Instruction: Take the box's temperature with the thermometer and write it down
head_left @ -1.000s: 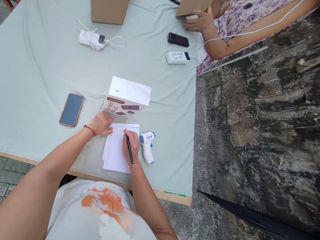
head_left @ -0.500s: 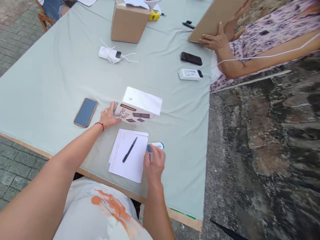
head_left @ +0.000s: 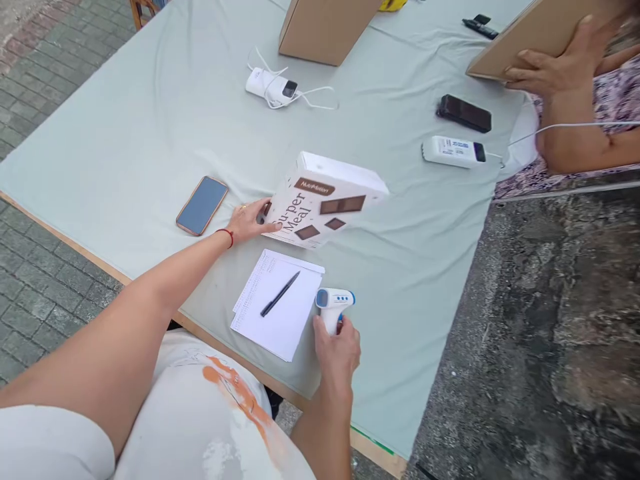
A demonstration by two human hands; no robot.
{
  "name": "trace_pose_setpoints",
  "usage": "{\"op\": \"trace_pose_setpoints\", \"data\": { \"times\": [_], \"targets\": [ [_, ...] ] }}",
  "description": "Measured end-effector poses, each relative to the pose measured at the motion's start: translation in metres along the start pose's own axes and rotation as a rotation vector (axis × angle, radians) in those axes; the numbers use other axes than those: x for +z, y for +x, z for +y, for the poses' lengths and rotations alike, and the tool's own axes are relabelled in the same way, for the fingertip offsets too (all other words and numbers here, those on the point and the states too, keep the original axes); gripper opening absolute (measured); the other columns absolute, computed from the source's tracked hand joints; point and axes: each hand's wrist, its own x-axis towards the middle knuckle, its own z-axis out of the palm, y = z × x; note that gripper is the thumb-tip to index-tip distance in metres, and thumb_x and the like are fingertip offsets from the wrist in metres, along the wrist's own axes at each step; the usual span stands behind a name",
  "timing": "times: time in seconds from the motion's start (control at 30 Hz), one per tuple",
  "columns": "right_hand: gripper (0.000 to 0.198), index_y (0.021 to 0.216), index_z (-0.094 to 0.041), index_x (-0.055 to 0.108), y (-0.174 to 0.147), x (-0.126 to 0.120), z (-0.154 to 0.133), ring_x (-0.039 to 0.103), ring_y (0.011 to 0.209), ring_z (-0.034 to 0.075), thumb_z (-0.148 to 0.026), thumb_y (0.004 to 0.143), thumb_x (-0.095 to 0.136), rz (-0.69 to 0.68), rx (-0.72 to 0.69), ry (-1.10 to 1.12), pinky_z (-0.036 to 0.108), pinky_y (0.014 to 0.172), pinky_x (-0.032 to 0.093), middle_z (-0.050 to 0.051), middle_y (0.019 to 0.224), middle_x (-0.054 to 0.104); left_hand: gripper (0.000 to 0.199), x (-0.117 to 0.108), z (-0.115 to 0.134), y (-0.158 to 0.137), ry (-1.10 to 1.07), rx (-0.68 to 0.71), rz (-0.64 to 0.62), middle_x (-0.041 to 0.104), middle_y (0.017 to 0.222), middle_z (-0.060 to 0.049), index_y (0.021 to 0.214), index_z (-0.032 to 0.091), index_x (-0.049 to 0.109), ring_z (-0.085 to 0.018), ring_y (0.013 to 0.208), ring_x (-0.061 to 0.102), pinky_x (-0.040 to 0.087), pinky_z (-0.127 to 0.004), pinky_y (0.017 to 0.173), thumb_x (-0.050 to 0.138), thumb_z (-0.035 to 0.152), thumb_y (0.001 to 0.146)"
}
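My left hand (head_left: 250, 220) grips the lower left end of a white snack box (head_left: 345, 175) printed with brown bars, its thumb on the front face. The box stands on the cloth, its front turned towards me. In my right hand (head_left: 338, 350) is a white and blue infrared thermometer (head_left: 334, 303), fingers wrapped round its handle and its small screen end uppermost. Between my arms lies a stack of paper (head_left: 280, 340) with a black pen (head_left: 280, 294) across it. A phone (head_left: 202, 205) in an orange-edged case rests left of my left hand.
A white power bank (head_left: 270, 87) with a looped cable lies farther back, near a cardboard box (head_left: 327, 30). At right are a black device (head_left: 465, 113), a white power bank (head_left: 453, 152) and a marker (head_left: 480, 28). Another person's hand (head_left: 560, 67) holds a cardboard piece (head_left: 535, 40).
My right hand has lifted the thermometer, which now shows upright in my grip. The snack box's front has tipped more into view. The whole view has shifted, moving things rightward.
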Motion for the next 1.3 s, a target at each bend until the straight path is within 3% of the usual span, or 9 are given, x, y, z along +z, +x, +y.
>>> {"op": "trace_pose_setpoints", "data": {
  "times": [0.1,0.17,0.27,0.37,0.43,0.53,0.67,1.3],
  "targets": [
    [0.063,0.123,-0.014,0.058,0.002,0.0,-0.011,0.054,0.108,0.034,-0.047,0.07,0.055,0.017,0.056,0.026,0.045,0.092,0.042,0.017,0.112,0.061,0.063,0.002,-0.001,-0.005,0.004,0.006,0.064,0.067,0.101,-0.005,0.13,0.017,0.056,-0.023,0.096,0.059,0.035,-0.036,0.094,0.054,0.062,0.085],
    [0.056,0.114,-0.015,0.061,0.0,0.0,-0.018,0.055,0.102,0.032,-0.046,0.068,0.055,0.042,0.067,0.163,0.042,0.089,0.043,0.014,0.106,0.063,0.064,0.001,-0.001,-0.007,0.023,0.018,0.077,0.066,0.092,-0.004,0.127,0.017,0.058,-0.021,0.088,0.059,0.035,-0.036,0.09,0.052,0.064,0.085],
    [0.048,0.095,-0.016,0.062,-0.009,0.001,-0.036,0.055,0.082,0.022,-0.054,0.066,0.057,0.017,-0.001,0.595,0.034,0.075,0.045,0.006,0.086,0.062,0.065,-0.003,-0.001,-0.008,0.054,0.053,0.07,0.064,0.085,-0.003,0.124,0.016,0.06,-0.02,0.08,0.056,0.036,-0.036,0.085,0.05,0.066,0.084],
    [0.045,0.083,-0.016,0.058,-0.02,0.006,-0.067,0.048,0.064,0.015,-0.058,0.068,0.061,-0.164,-0.063,1.034,0.028,0.061,0.04,0.001,0.07,0.055,0.064,-0.009,-0.004,-0.005,0.077,0.088,0.08,0.064,0.084,-0.004,0.124,0.016,0.059,-0.021,0.08,0.056,0.036,-0.035,0.083,0.047,0.065,0.085],
    [0.043,0.08,-0.017,0.057,-0.023,0.011,-0.091,0.046,0.062,0.013,-0.057,0.068,0.066,-0.255,-0.127,1.168,0.026,0.057,0.037,0.0,0.068,0.053,0.063,-0.012,-0.006,-0.002,0.101,0.115,0.085,0.063,0.083,-0.004,0.125,0.016,0.059,-0.021,0.08,0.056,0.036,-0.035,0.081,0.045,0.064,0.086],
    [0.043,0.079,-0.018,0.056,-0.019,0.02,-0.119,0.044,0.06,0.013,-0.058,0.069,0.068,-0.305,-0.178,1.231,0.026,0.055,0.036,0.0,0.068,0.052,0.06,-0.014,-0.008,0.0,0.14,0.128,0.089,0.064,0.085,-0.005,0.125,0.017,0.058,-0.022,0.081,0.057,0.036,-0.036,0.081,0.042,0.061,0.089],
    [0.048,0.08,-0.019,0.052,-0.007,0.031,-0.136,0.04,0.059,0.012,-0.064,0.071,0.066,-0.304,-0.166,1.254,0.026,0.054,0.033,-0.001,0.066,0.048,0.058,-0.014,-0.01,0.001,0.162,0.135,0.092,0.066,0.089,-0.005,0.129,0.016,0.056,-0.023,0.085,0.058,0.037,-0.036,0.081,0.043,0.058,0.091],
    [0.05,0.083,-0.019,0.052,0.002,0.032,-0.136,0.04,0.06,0.012,-0.067,0.077,0.065,-0.387,-0.223,1.262,0.026,0.055,0.032,-0.002,0.066,0.046,0.059,-0.017,-0.008,0.001,0.157,0.145,0.088,0.065,0.085,-0.006,0.127,0.015,0.056,-0.023,0.081,0.057,0.036,-0.037,0.08,0.041,0.059,0.09]
  ]
}}
